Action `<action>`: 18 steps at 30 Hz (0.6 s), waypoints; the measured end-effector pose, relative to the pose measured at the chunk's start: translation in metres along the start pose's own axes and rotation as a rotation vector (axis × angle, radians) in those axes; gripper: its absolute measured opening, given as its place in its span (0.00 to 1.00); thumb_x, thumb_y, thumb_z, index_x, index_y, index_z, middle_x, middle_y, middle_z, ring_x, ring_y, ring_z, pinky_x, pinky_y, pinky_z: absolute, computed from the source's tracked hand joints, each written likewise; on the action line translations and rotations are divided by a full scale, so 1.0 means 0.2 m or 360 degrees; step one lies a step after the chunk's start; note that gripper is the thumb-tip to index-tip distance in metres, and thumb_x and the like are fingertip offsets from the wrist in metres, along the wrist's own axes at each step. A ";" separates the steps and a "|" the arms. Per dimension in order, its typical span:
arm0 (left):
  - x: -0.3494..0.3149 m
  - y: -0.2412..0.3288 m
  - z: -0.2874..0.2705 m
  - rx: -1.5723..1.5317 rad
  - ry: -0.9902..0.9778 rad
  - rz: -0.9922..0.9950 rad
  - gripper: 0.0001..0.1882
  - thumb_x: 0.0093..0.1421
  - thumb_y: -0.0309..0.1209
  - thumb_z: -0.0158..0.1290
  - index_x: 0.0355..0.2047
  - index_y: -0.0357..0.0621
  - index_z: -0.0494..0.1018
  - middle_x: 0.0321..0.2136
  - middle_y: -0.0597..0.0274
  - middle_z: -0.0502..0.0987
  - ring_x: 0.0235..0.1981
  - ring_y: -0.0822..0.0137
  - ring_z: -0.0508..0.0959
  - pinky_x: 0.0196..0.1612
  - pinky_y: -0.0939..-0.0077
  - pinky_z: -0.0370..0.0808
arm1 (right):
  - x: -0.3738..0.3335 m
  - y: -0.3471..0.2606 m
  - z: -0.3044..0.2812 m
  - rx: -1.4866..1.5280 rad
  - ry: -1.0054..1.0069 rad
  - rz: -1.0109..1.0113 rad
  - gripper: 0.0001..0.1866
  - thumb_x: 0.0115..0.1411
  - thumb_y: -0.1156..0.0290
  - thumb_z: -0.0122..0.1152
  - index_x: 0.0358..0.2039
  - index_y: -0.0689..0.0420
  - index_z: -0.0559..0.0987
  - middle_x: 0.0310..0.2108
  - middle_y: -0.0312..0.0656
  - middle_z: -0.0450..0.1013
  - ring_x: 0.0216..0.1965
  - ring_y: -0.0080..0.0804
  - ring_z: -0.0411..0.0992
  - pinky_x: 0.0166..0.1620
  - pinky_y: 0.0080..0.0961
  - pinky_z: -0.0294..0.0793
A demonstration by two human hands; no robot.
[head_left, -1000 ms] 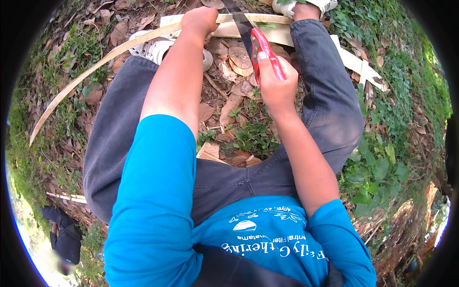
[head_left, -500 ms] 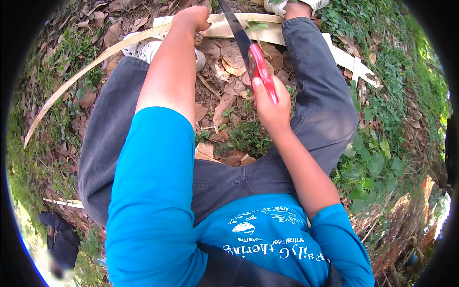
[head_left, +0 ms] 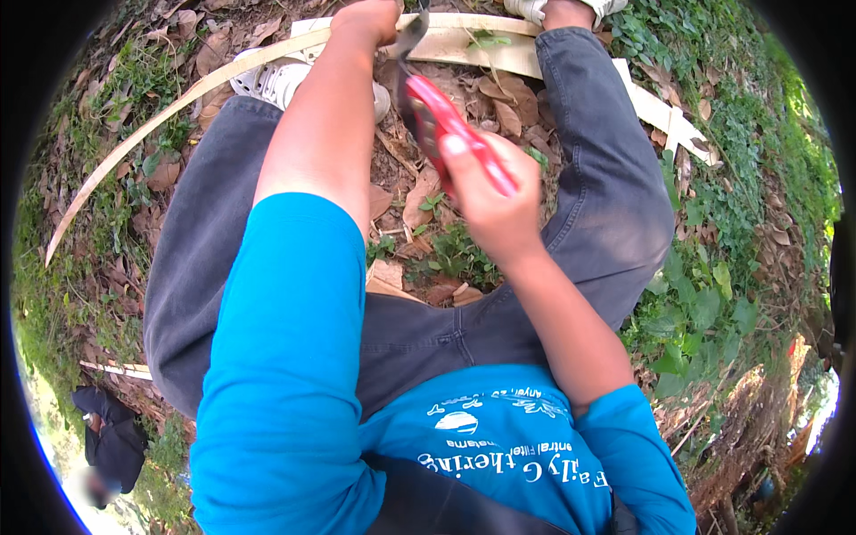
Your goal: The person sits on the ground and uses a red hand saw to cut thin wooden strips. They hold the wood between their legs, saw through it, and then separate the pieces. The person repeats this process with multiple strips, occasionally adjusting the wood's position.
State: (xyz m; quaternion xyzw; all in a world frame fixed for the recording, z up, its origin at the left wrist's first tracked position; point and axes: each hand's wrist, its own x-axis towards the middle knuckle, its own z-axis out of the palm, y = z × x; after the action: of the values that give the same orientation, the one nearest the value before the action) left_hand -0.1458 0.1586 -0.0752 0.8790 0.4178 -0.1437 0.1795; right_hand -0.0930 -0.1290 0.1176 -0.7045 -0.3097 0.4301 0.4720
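Note:
My right hand (head_left: 499, 192) is wrapped round the red and black handle of a long dark blade (head_left: 411, 37); whether it is a saw or a knife, I cannot tell. The blade points away from me and its far end passes close beside my left hand (head_left: 367, 21). My left hand is closed at the top of the view, on a long pale wooden strip (head_left: 169, 114) that bends toward the far left. Beneath it lies a broader pale strip (head_left: 473, 52), running right under my trouser leg to a split end.
Dry leaves (head_left: 419, 201) and green plants (head_left: 704, 312) cover the ground. My light shoe (head_left: 272, 82) is by the strips at left. Wood pieces (head_left: 388, 278) lie between my legs. A person in dark clothes (head_left: 116, 441) is at the lower left.
The blade and my right hand have swung left, bringing the blade beside my left hand. My left hand has shifted slightly right and away from me. The strips have barely moved.

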 end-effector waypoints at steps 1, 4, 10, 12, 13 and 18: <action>0.04 -0.05 0.06 0.0000 -0.0011 0.0025 0.19 0.54 0.43 0.65 0.40 0.42 0.84 0.44 0.49 0.85 0.48 0.52 0.84 0.50 0.58 0.81 | -0.04 -0.03 0.13 -0.0064 0.0029 -0.0113 0.17 0.67 0.68 0.66 0.23 0.57 0.72 0.16 0.27 0.63 0.19 0.15 0.60 0.23 0.23 0.59; 0.02 -0.03 -0.02 -0.0016 0.0138 0.0095 0.21 0.53 0.44 0.66 0.39 0.40 0.84 0.42 0.48 0.85 0.47 0.51 0.84 0.49 0.57 0.82 | -0.13 -0.08 0.07 -0.0029 0.0244 -0.0126 0.14 0.68 0.70 0.65 0.27 0.56 0.71 0.19 0.27 0.65 0.21 0.14 0.61 0.24 0.21 0.59; -0.09 0.05 0.06 0.0060 0.0466 -0.0057 0.13 0.57 0.37 0.61 0.40 0.45 0.85 0.39 0.52 0.86 0.43 0.52 0.86 0.46 0.57 0.82 | -0.20 0.17 -0.31 0.0131 0.0204 0.0225 0.12 0.71 0.64 0.62 0.33 0.58 0.76 0.22 0.28 0.69 0.23 0.13 0.67 0.27 0.16 0.66; -0.06 0.01 0.15 0.0126 0.0523 -0.0104 0.13 0.59 0.36 0.60 0.43 0.47 0.84 0.43 0.55 0.85 0.45 0.54 0.85 0.47 0.58 0.82 | -0.24 0.22 -0.30 0.0158 0.0180 0.0219 0.12 0.71 0.63 0.62 0.35 0.59 0.76 0.23 0.30 0.71 0.24 0.15 0.69 0.28 0.16 0.69; -0.02 -0.02 0.17 0.0198 0.0438 -0.0095 0.15 0.60 0.37 0.60 0.47 0.49 0.83 0.46 0.57 0.85 0.48 0.55 0.85 0.49 0.58 0.82 | -0.26 0.23 -0.27 0.0171 0.0162 0.0196 0.12 0.71 0.63 0.62 0.36 0.59 0.77 0.24 0.30 0.71 0.24 0.15 0.70 0.29 0.16 0.69; -0.04 0.09 -0.08 0.0197 -0.0067 -0.0045 0.17 0.58 0.38 0.61 0.47 0.48 0.83 0.47 0.55 0.85 0.49 0.53 0.84 0.50 0.57 0.82 | -0.26 0.17 -0.29 0.0123 0.0162 0.0168 0.11 0.72 0.64 0.61 0.39 0.59 0.77 0.26 0.32 0.72 0.25 0.16 0.71 0.29 0.17 0.71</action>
State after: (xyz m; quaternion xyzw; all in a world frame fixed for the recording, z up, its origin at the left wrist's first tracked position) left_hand -0.1349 0.1490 -0.0538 0.8792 0.4165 -0.1902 0.1316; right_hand -0.0630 -0.2077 0.1131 -0.7220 -0.2309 0.4297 0.4907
